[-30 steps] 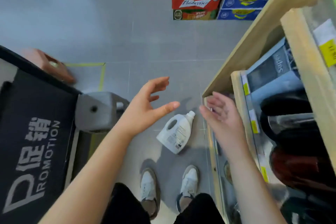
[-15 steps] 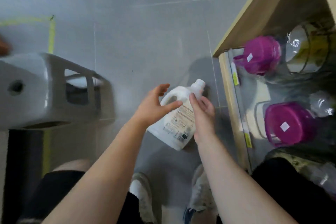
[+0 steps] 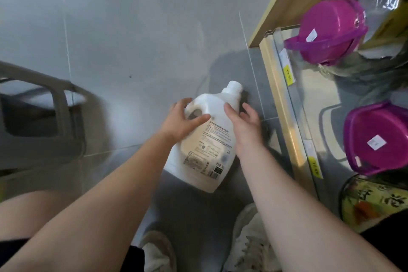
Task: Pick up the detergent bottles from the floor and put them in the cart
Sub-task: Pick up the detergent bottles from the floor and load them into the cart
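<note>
Two bare hands are on a white detergent bottle (image 3: pixel 205 150) lying on the grey floor (image 3: pixel 132 28) beside a shelf (image 3: pixel 284 117), label up, its fine print too small to read. Its long axis runs away from the person, cap angled right toward the shelf. The left hand (image 3: pixel 178 123) curls thumb and fingers round the handle side; the right hand (image 3: pixel 245 130) rests its thumb on the shoulder, fingers spread.

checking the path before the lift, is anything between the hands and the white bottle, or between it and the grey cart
Nothing visible. The left hand and right hand are both on the white plastic detergent bottle, and only bare grey tiled floor lies between it and the grey plastic cart on the left.
</note>
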{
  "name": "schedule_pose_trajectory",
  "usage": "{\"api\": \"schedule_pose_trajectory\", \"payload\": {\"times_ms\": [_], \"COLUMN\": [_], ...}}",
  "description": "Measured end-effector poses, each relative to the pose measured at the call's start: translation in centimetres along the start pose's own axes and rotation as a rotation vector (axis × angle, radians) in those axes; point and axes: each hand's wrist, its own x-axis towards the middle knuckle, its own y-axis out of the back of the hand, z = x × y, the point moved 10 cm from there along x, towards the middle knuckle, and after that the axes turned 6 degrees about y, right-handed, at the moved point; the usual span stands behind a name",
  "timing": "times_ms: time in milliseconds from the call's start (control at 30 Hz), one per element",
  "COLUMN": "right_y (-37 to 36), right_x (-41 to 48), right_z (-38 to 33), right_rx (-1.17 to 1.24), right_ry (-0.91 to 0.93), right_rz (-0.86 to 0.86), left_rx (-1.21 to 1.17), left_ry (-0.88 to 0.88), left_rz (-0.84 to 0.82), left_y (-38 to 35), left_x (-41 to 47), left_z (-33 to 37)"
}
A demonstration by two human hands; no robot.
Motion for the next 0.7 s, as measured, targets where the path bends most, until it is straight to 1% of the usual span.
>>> {"api": "schedule_pose_trajectory", "payload": {"times_ms": [133, 233, 367, 467, 567, 633, 700], "right_y": [1.3, 1.3, 0.2, -1.7, -3.7, -4.4, -4.6], "right_x": [-0.1, -0.5, 0.6, 0.8, 0.9, 1.0, 0.8], "right_z": [3.5, 5.4, 5.4, 4.4, 3.9, 4.1, 4.5], "right_rx": [-0.178, -0.193, -0.242, -0.306, -0.368, -0.404, -0.468], "right_ry": [-0.104, -0.162, -0.116, -0.049, 0.013, -0.010, -0.091], "right_rz": [0.037, 0.039, -0.024, -0.120, -0.199, -0.221, -0.250], "left_rx": [-0.001, 0.005, 0.017, -0.053, -0.084, -0.099, -0.124], "left_ry": [0.021, 0.038, 0.078, 0.156, 0.248, 0.248, 0.232], "left_rz": [-0.030, -0.042, -0.008, 0.037, 0.045, 0.056, 0.051], "left_y": [-1.0, -1.2, -0.7, 0.5, 1.9, 2.5, 2.4], "left_x": [0.3, 0.4, -0.2, -1.0, -1.6, -1.7, -1.5], "left_z": [-0.8, -1.0, -2.0, -4.5, -6.6, -6.5, -6.2]}}
